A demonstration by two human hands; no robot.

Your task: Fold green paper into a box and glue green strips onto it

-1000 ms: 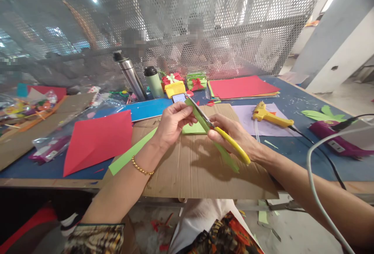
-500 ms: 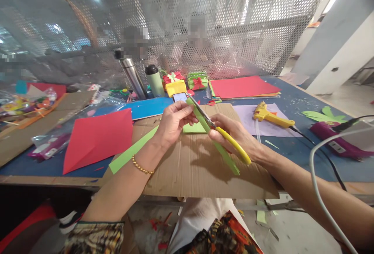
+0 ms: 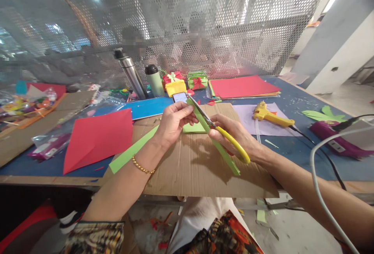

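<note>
Metal mesh screen fills the top of the frame. Blue table spans the middle. Cardboard sheet lies on it, center, reaching the near edge. Red paper left of center; red-topped paper stack upper right of center; lilac sheet below that stack, yellow glue gun lying on it.

Left hand, center of frame: thumb and fingertips pinched together on the upper end of the green strip, no gap visible. Right hand, just right of it: fingers curled round the handle of the scissors, also touching the strip; some fingers hidden.

Metal bottle leans, upper left of center; green cup beside it. Yellow-handled scissors, center right, blades pointing up-left along the strip's edge; blade gap can't tell. Green strip runs diagonally from left fingertips down past right hand, lower end above cardboard. Glue gun right of center. Phone just beyond left hand, smallest.
</note>
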